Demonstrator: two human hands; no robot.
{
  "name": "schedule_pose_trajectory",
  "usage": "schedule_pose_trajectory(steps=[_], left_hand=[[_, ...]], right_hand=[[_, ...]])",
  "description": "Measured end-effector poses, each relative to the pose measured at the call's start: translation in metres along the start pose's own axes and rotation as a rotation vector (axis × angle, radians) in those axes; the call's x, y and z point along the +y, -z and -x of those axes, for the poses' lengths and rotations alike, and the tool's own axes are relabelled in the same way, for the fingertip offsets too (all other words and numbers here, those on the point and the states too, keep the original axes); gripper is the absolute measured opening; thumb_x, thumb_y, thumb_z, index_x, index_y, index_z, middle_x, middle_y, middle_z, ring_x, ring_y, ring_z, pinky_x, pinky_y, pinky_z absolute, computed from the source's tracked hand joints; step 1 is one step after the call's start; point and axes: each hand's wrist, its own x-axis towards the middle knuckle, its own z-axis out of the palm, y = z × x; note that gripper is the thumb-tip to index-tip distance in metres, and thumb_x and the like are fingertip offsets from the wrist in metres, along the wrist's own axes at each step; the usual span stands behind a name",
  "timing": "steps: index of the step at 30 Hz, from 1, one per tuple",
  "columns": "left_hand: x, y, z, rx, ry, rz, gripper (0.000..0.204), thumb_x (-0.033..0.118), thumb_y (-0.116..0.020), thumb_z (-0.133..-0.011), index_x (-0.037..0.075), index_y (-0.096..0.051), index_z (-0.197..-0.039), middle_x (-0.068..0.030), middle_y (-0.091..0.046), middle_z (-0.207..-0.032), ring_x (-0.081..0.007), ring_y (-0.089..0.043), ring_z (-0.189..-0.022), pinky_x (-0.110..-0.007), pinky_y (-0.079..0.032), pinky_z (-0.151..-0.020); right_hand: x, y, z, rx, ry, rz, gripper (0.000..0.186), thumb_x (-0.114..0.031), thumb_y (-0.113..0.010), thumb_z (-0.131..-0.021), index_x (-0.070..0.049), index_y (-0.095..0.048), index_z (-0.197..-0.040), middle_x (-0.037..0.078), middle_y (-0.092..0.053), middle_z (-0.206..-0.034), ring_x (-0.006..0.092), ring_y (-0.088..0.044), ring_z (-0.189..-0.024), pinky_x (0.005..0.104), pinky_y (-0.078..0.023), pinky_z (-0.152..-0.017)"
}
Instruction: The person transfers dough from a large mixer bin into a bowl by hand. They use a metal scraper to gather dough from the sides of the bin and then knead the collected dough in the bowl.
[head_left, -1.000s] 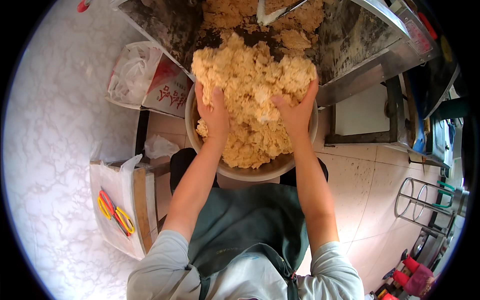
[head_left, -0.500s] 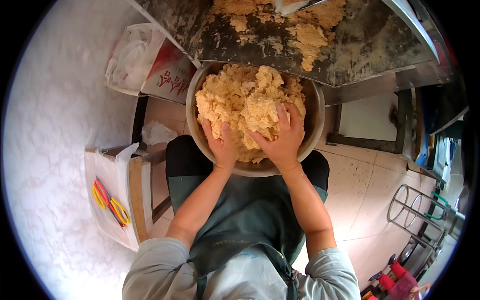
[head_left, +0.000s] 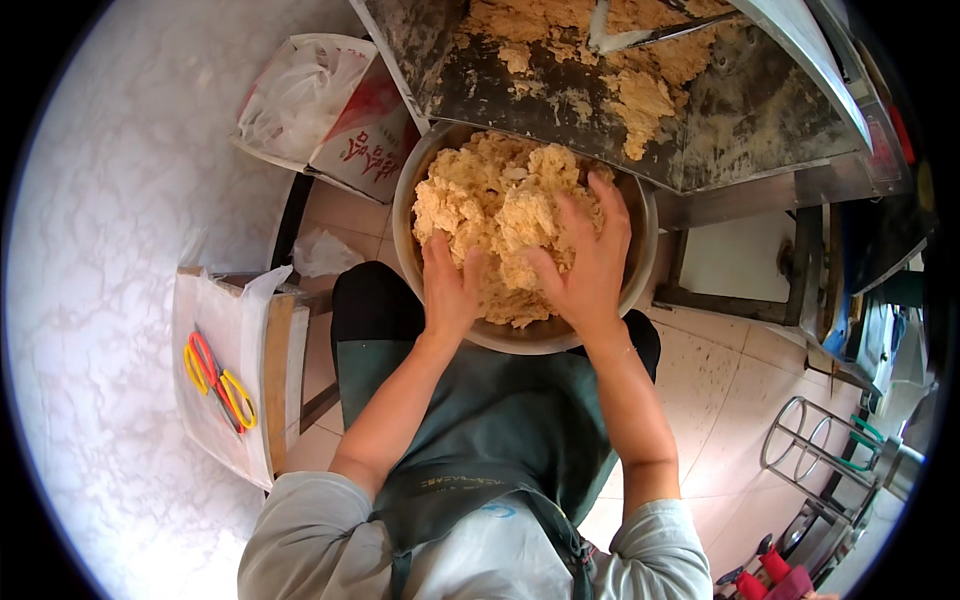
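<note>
A wide metal bowl (head_left: 405, 225) is heaped with crumbly, yellowish dough (head_left: 500, 210). Against the near left side of the heap, my left hand (head_left: 449, 292) rests with its fingers stretched and the thumb apart, the fingertips on the dough. On the right side my right hand (head_left: 592, 275) is spread wide, fingers pointing away from me, along the dough and close to the bowl's right wall. Neither hand is closed round a lump. The bowl sits at my knees, above the dark green apron (head_left: 480, 400).
A dough-smeared metal trough (head_left: 560, 110) overhangs the bowl's far rim. At left stand a carton (head_left: 365, 140) with plastic bags and a covered stand (head_left: 225, 400) bearing scissors (head_left: 215, 375) with red and yellow handles. A metal rack (head_left: 820, 460) is at right.
My right hand has shifted slightly away from me and right, and its fingers have spread from the lump. My left hand stays at the heap's near left. The view has turned slightly.
</note>
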Motion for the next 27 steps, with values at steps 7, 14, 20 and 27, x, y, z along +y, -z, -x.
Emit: schedule_pose_trajectory(steps=[7, 14, 20, 27], left_hand=[[0.005, 0.011, -0.003, -0.033, -0.013, -0.209, 0.053, 0.028, -0.065, -0.101, -0.007, -0.044, -0.134, -0.0326, -0.057, -0.118, -0.0511, -0.058, -0.106, -0.055, -0.049, -0.088], [0.013, 0.027, -0.008, -0.140, -0.031, -0.333, 0.056, 0.036, -0.061, -0.104, -0.005, -0.045, -0.140, -0.0291, -0.057, -0.125, -0.0484, -0.059, -0.112, -0.053, -0.052, -0.089], [0.015, 0.020, -0.014, -0.151, -0.044, -0.393, 0.059, 0.032, -0.067, -0.100, -0.007, -0.045, -0.139, -0.0298, -0.057, -0.123, -0.0483, -0.059, -0.110, -0.051, -0.051, -0.092], [0.014, 0.001, -0.031, -0.184, -0.103, -0.587, 0.064, 0.039, -0.066, -0.099, -0.007, -0.047, -0.139, -0.0279, -0.057, -0.118, -0.0436, -0.061, -0.108, -0.048, -0.052, -0.091]], right_hand=[[0.005, -0.040, -0.038, -0.115, -0.079, 0.005, 0.064, -0.052, -0.073, -0.090, -0.006, -0.065, -0.134, 0.023, -0.054, -0.144, 0.0450, -0.050, -0.133, 0.0582, -0.037, -0.112], [0.010, -0.056, -0.044, -0.214, -0.097, 0.066, 0.058, -0.052, -0.070, -0.092, -0.005, -0.069, -0.126, 0.022, -0.068, -0.122, 0.0421, -0.062, -0.117, 0.0544, -0.045, -0.106], [0.007, -0.061, -0.055, -0.356, -0.100, 0.175, 0.056, -0.049, -0.068, -0.094, -0.004, -0.069, -0.125, 0.021, -0.071, -0.121, 0.0414, -0.068, -0.110, 0.0493, -0.052, -0.097], [0.039, -0.092, -0.071, -0.402, -0.066, 0.209, 0.060, -0.055, -0.062, -0.097, -0.005, -0.068, -0.128, 0.023, -0.071, -0.119, 0.0435, -0.066, -0.112, 0.0503, -0.050, -0.102]])
